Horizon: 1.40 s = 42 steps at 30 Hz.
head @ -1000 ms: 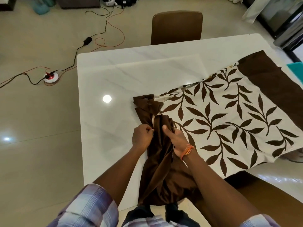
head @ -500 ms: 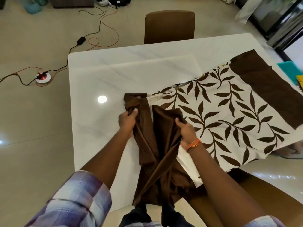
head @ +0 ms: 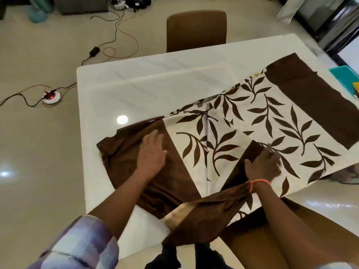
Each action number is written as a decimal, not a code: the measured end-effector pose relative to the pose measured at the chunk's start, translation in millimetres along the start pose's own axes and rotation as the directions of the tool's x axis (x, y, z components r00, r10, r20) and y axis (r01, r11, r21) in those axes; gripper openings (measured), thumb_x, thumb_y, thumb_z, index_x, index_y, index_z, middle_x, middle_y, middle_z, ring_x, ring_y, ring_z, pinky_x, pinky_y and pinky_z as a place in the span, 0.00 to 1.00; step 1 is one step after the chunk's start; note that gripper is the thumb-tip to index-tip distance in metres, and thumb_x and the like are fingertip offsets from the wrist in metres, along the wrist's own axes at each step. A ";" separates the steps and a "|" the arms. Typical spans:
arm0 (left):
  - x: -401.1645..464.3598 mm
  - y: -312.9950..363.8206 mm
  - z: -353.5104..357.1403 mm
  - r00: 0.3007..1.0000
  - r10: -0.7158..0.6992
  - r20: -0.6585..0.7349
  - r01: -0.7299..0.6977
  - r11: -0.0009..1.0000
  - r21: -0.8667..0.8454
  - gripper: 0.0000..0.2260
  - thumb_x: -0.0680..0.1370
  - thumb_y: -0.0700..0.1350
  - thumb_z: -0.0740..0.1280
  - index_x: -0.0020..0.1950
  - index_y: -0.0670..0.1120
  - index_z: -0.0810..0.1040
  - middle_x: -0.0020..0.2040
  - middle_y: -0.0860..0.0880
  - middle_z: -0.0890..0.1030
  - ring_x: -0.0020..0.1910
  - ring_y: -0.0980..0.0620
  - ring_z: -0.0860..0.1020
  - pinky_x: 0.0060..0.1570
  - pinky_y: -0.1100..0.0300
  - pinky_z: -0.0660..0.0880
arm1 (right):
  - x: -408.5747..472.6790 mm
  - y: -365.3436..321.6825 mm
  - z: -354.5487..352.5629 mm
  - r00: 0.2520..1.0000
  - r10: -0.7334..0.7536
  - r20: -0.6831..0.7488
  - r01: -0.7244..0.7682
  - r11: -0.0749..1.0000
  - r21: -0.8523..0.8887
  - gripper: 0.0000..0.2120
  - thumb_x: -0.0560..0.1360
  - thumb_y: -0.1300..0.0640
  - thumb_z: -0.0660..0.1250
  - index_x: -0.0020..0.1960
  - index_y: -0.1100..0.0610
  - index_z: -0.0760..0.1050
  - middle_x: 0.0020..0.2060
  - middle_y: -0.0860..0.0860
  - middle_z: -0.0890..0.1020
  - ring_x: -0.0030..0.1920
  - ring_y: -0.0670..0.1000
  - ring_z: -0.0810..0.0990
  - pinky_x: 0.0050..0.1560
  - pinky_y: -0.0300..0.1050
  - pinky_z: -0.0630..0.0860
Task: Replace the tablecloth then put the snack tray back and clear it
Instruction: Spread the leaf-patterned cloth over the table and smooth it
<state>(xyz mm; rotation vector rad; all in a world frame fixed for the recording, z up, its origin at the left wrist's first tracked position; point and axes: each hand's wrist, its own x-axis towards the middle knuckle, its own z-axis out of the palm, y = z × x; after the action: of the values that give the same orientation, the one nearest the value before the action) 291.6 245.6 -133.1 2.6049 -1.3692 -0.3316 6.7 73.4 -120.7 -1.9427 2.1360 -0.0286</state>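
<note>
We see the tablecloth (head: 252,121) partly spread over the right side of the white table (head: 155,84), its near end hanging off. Our left hand (head: 152,154) presses flat, fingers released, on the brown border; our right hand (head: 262,166) seems to pinch a brown fold, though blur obscures the fingers.

There is only one view, from a camera on the person's head. It looks forward and steeply down, from close above the near edge of the white marble-pattern table (head: 155,90). The brown padded chair (head: 196,30) stands at the far side.
</note>
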 end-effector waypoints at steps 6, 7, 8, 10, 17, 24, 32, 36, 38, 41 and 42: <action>76.9 63.0 36.9 0.885 0.324 0.335 -0.333 0.942 -0.031 0.55 0.68 0.70 0.69 0.79 0.53 0.35 0.79 0.46 0.35 0.77 0.41 0.33 0.75 0.44 0.37 | 46.4 -43.8 46.7 0.915 -0.401 0.054 0.404 0.904 -0.137 0.36 0.78 0.40 0.58 0.78 0.52 0.47 0.77 0.59 0.53 0.77 0.62 0.50 0.71 0.69 0.47; 87.5 61.2 44.4 0.880 0.305 0.364 -0.316 0.948 -0.031 0.60 0.64 0.74 0.68 0.79 0.53 0.32 0.78 0.46 0.32 0.76 0.42 0.30 0.75 0.42 0.35 | 58.6 -47.5 51.8 0.926 -0.373 0.058 0.378 0.914 -0.145 0.34 0.79 0.40 0.56 0.78 0.53 0.49 0.75 0.60 0.58 0.76 0.63 0.54 0.71 0.69 0.49; 93.7 57.2 49.9 0.879 0.284 0.383 -0.301 0.953 -0.014 0.62 0.60 0.78 0.65 0.78 0.53 0.30 0.78 0.47 0.30 0.75 0.43 0.28 0.75 0.41 0.35 | 67.3 -50.0 54.3 0.932 -0.358 0.050 0.362 0.918 -0.161 0.31 0.79 0.41 0.56 0.76 0.55 0.54 0.72 0.61 0.64 0.73 0.64 0.60 0.70 0.69 0.53; 98.3 53.3 56.9 0.885 0.257 0.389 -0.294 0.955 0.037 0.65 0.56 0.84 0.58 0.78 0.52 0.29 0.77 0.48 0.28 0.75 0.45 0.27 0.75 0.41 0.35 | 80.3 -52.2 49.1 0.918 -0.396 0.001 0.389 0.902 -0.185 0.21 0.79 0.44 0.58 0.66 0.57 0.67 0.60 0.61 0.75 0.62 0.65 0.72 0.62 0.65 0.66; 68.5 41.1 36.3 0.929 -0.060 0.365 0.006 0.989 0.147 0.66 0.53 0.86 0.54 0.79 0.52 0.32 0.80 0.45 0.35 0.78 0.42 0.34 0.75 0.37 0.40 | 130.2 28.8 -17.5 0.930 -0.309 0.200 0.303 0.951 0.059 0.17 0.80 0.53 0.52 0.55 0.66 0.70 0.42 0.70 0.76 0.47 0.52 0.82 0.51 0.48 0.78; 30.0 19.8 16.3 0.767 -0.513 0.385 0.460 0.859 0.227 0.64 0.50 0.86 0.56 0.71 0.42 0.71 0.72 0.39 0.70 0.71 0.40 0.67 0.70 0.44 0.66 | 205.8 110.1 -78.6 0.976 0.178 0.122 -0.182 0.983 0.022 0.22 0.77 0.56 0.66 0.64 0.68 0.66 0.64 0.69 0.71 0.65 0.70 0.71 0.63 0.62 0.67; 74.2 138.3 -2.3 0.985 -0.130 0.113 0.065 0.887 0.457 0.18 0.76 0.46 0.66 0.65 0.45 0.75 0.64 0.44 0.76 0.63 0.43 0.74 0.56 0.47 0.77 | 211.0 35.1 -20.7 0.804 -0.572 0.160 0.591 0.799 -0.109 0.31 0.72 0.52 0.59 0.73 0.58 0.62 0.73 0.63 0.62 0.73 0.65 0.59 0.69 0.69 0.59; 114.9 158.7 30.4 0.913 0.180 0.366 -0.284 0.925 0.254 0.51 0.69 0.75 0.61 0.80 0.53 0.40 0.80 0.48 0.37 0.79 0.40 0.38 0.74 0.35 0.45 | 204.1 -7.5 14.8 0.674 -0.637 0.374 0.710 0.699 -0.088 0.38 0.75 0.30 0.50 0.78 0.41 0.39 0.78 0.53 0.40 0.77 0.61 0.37 0.70 0.72 0.39; 119.9 150.6 44.5 0.880 0.099 0.464 -0.223 0.950 0.218 0.59 0.62 0.82 0.57 0.77 0.54 0.30 0.77 0.51 0.29 0.76 0.43 0.31 0.72 0.31 0.41 | 211.8 -5.9 20.7 0.643 -0.627 0.439 0.734 0.669 -0.118 0.39 0.71 0.24 0.44 0.75 0.36 0.32 0.77 0.48 0.33 0.76 0.58 0.33 0.68 0.72 0.35; 113.0 135.0 50.7 0.895 -0.001 0.446 -0.089 0.979 0.181 0.60 0.57 0.86 0.47 0.77 0.54 0.29 0.76 0.57 0.27 0.76 0.48 0.30 0.70 0.28 0.41 | 237.5 12.9 0.6 0.722 -0.525 0.451 0.630 0.768 -0.115 0.42 0.66 0.20 0.39 0.74 0.35 0.33 0.76 0.44 0.32 0.76 0.55 0.32 0.69 0.72 0.33; 111.0 132.0 47.5 0.895 -0.033 0.445 -0.041 0.987 0.154 0.59 0.58 0.86 0.45 0.77 0.54 0.30 0.76 0.58 0.28 0.76 0.49 0.30 0.70 0.27 0.42 | 238.9 21.5 -13.4 0.754 -0.479 0.449 0.578 0.809 -0.107 0.45 0.63 0.18 0.38 0.75 0.36 0.35 0.76 0.44 0.33 0.76 0.54 0.32 0.70 0.72 0.35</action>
<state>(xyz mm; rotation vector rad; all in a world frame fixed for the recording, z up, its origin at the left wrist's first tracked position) 235.7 77.3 -156.8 2.7662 -1.5923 -0.9060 -35.4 -160.9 -153.0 -2.3842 1.3152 0.5075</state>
